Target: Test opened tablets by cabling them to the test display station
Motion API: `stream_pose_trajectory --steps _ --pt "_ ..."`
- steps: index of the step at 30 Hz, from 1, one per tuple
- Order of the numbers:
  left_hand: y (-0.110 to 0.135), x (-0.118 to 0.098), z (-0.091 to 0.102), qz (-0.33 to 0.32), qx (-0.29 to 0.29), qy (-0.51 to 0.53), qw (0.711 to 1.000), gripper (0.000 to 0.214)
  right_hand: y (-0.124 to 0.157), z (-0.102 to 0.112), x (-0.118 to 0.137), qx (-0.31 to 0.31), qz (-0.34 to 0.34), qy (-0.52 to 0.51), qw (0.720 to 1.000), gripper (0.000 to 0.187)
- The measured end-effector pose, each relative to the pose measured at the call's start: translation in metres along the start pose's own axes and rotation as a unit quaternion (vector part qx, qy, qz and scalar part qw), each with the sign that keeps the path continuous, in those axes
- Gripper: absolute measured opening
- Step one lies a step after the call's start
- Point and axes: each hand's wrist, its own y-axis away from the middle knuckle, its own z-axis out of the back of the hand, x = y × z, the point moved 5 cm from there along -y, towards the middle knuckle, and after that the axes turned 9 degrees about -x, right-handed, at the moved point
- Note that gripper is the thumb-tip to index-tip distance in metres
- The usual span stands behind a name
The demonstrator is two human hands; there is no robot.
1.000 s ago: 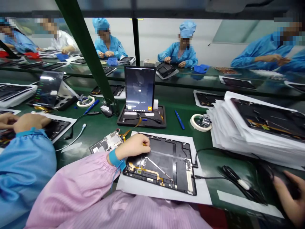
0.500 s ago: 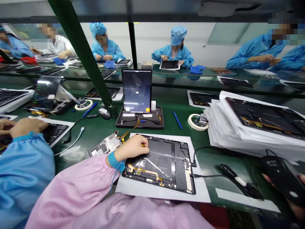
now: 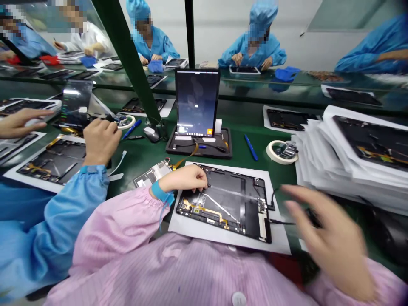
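Observation:
An opened tablet back shell (image 3: 229, 204) lies on a white sheet (image 3: 223, 236) in front of me. My left hand (image 3: 186, 178) rests on its upper left corner, fingers curled and pinched down onto something I cannot make out. My right hand (image 3: 325, 238) hovers blurred over the table right of the shell, fingers stretched and apart, holding nothing. Black cables (image 3: 280, 212) run from the shell's right edge under that hand. A loose circuit board (image 3: 151, 174) with an orange flex lies left of my left hand.
A lit tablet (image 3: 196, 103) stands upright in a black tray (image 3: 199, 146) behind the shell. A tape roll (image 3: 280, 152) and blue pen (image 3: 250, 147) lie to the right, beside a tall stack of shells on paper (image 3: 360, 157). A co-worker's blue sleeve (image 3: 47, 221) and hand are at left.
My right hand has let go of the black device it held at the right edge and swung in over the table, open. The view has tilted down. The co-worker's hand moved forward.

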Motion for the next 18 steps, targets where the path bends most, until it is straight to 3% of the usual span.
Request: stream_pose_trajectory --steps 1,3,5,7,9,15,18 --pt "0.001 0.000 0.001 0.002 -0.004 0.001 1.000 0.020 -0.008 -0.028 0.022 0.102 -0.023 -0.084 0.991 0.031" --pt "0.004 -0.002 0.004 -0.002 -0.015 0.001 1.000 0.021 -0.017 -0.084 0.054 0.302 -0.119 -0.229 0.918 0.029" --pt "0.006 -0.004 0.007 -0.012 -0.028 0.001 1.000 0.021 -0.024 -0.127 0.065 0.385 -0.216 -0.289 0.849 0.028" --pt "0.007 -0.006 0.009 -0.028 -0.038 -0.004 0.999 0.022 -0.030 -0.155 0.067 0.413 -0.276 -0.321 0.807 0.025" --pt "0.008 -0.008 0.010 -0.046 -0.050 -0.017 0.998 0.022 -0.034 -0.170 0.066 0.415 -0.294 -0.341 0.790 0.019" --pt "0.010 -0.009 0.010 -0.040 -0.077 -0.049 0.995 0.021 -0.038 -0.180 0.068 0.385 -0.273 -0.335 0.816 0.006" --pt "0.011 -0.008 0.009 -0.009 -0.074 -0.024 0.997 0.022 -0.038 -0.183 0.068 0.379 -0.286 -0.345 0.809 0.005"
